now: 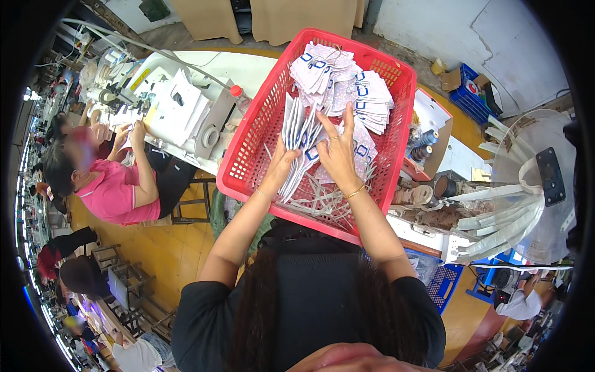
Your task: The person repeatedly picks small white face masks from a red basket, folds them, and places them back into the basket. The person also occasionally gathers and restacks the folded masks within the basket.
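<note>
My left hand (280, 166) grips a fanned bundle of flat fabric pieces (292, 127), white and pale pink with blue marks. The pieces stand on edge, leaning apart at their tops. Close on its right is my right hand (340, 160), fingers stretched and spread, with the index fingertip near the bundle's edge. Both hands are over a red plastic basket (396, 80). Inside it, stacks of similar pieces (322, 71) lie at the far end, and another fanned stack (374, 102) rests at the right. Thin whitish strips (319, 204) are tangled at the near end.
A sewing machine (204, 130) stands on the table to the left, where a person in a pink top (124, 186) works. Right of the basket are a carton with thread spools (424, 149) and a clear round disc (527, 186) with white bands. A blue crate (474, 96) lies beyond.
</note>
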`<state>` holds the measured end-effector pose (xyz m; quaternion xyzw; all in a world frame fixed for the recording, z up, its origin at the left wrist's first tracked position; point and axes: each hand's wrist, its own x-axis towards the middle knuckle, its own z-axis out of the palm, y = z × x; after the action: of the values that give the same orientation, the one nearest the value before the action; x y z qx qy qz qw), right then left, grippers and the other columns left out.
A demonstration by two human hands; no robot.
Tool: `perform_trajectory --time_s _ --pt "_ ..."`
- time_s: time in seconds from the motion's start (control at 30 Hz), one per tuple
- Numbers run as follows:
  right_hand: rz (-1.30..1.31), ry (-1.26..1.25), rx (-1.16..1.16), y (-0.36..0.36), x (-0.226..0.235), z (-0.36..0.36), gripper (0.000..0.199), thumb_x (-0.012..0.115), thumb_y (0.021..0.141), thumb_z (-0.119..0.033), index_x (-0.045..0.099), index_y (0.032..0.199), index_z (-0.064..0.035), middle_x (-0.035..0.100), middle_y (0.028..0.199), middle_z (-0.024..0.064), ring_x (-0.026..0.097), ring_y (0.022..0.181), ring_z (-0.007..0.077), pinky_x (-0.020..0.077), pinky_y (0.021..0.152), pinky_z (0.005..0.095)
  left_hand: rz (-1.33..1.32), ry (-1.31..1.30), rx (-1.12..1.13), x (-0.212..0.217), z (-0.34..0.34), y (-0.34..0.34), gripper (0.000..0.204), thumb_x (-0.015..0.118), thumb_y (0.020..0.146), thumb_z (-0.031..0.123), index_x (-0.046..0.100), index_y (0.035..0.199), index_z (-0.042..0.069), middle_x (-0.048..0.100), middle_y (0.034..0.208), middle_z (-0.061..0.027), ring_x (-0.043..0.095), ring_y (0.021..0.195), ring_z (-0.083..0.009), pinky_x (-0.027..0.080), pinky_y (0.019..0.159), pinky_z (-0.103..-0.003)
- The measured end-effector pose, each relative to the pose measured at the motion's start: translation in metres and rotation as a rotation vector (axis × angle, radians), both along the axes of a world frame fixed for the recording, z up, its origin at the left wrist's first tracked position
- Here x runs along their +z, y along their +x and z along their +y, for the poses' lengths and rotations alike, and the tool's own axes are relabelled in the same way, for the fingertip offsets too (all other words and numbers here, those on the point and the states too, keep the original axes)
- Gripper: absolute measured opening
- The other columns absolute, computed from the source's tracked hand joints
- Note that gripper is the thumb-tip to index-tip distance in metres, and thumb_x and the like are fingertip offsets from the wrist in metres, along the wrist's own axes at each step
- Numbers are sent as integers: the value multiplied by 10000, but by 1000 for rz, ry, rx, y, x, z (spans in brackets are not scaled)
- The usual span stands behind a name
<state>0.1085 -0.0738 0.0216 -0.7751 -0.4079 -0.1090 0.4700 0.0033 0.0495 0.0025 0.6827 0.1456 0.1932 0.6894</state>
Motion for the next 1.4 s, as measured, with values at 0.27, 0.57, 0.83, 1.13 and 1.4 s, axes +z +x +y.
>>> perform_trajectory --time_s 0.27,0.57,0.83,1.13,1.4 --pt "15 -83 -84 11 -1 -8 301 561 744 -38 594 1042 -61 252 1436 279 307 1308 433 295 1059 450 26 -4 13 -6 -1 0 732 523 754 243 265 1383 -27 399 1318 -164 358 1251 -240 236 1069 -324" --pt "204 87 -61 13 -5 -5 428 712 801 -337 500 828 33 398 1316 312 505 1110 391 415 903 413 0 -203 -33 -15 -6 4 701 631 799 84 219 1354 -38 455 1270 -145 439 1176 -179 307 1026 -295" --pt "-18 58 -43 12 -1 -4 482 555 764 12 566 1209 -173 160 1469 275 241 1334 446 254 1072 478 -17 -57 5 -25 -1 10 748 622 788 -25 163 1377 -64 449 1241 -117 459 1106 -142 386 928 -261" --pt "-106 -58 4 9 1 -4 487 570 752 -5 647 1151 -273 224 1467 219 250 1337 407 207 1084 488 -6 -50 9 -28 -2 8 686 687 754 51 282 1300 -38 469 1243 -150 442 1168 -182 335 1011 -301" --pt "62 -21 -21 0 1 -7 537 669 830 -351 494 1265 -90 261 1434 245 251 1322 399 207 1089 465 19 -323 31 -23 0 14 678 739 758 107 320 1283 20 522 1170 -102 548 1033 -159 460 888 -296"
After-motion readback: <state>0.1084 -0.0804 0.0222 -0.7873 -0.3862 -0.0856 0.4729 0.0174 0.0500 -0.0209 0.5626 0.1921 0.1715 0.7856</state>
